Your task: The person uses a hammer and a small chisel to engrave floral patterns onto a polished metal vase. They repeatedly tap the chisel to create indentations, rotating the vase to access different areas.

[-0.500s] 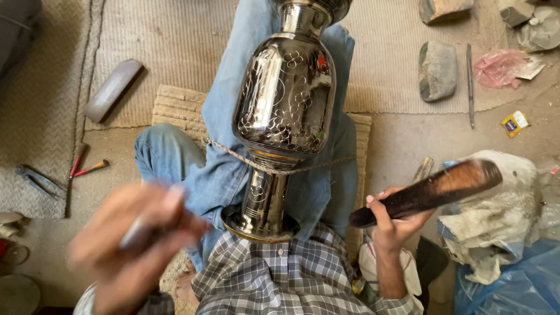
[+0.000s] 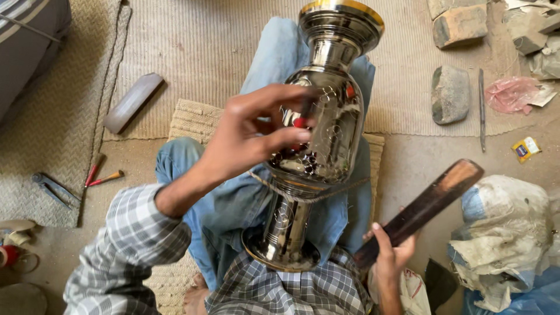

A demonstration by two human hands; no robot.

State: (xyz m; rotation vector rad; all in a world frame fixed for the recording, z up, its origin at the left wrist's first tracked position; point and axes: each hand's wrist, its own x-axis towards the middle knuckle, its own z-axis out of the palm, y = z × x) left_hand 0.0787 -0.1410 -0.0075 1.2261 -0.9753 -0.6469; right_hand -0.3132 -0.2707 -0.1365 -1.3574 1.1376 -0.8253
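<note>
— Since half a second ago, what's moved?
— Left hand (image 2: 251,137) has risen onto the one engraved metal vase (image 2: 324,134) lying across the lap, pinching a small red-tipped tool (image 2: 301,116).
— And the right hand (image 2: 389,256)?
— Gripping one dark wooden mallet (image 2: 426,207), beside the vase base. Three stones (image 2: 450,93) lie beyond.

Your left hand (image 2: 251,137) covers part of the vase's (image 2: 332,134) engraved belly, and most of the thin red-tipped tool (image 2: 300,119) it pinches is hidden. Your right hand (image 2: 389,256) conceals the wooden bat's (image 2: 429,204) lower end. The blue bag (image 2: 536,294) is cropped.
</note>
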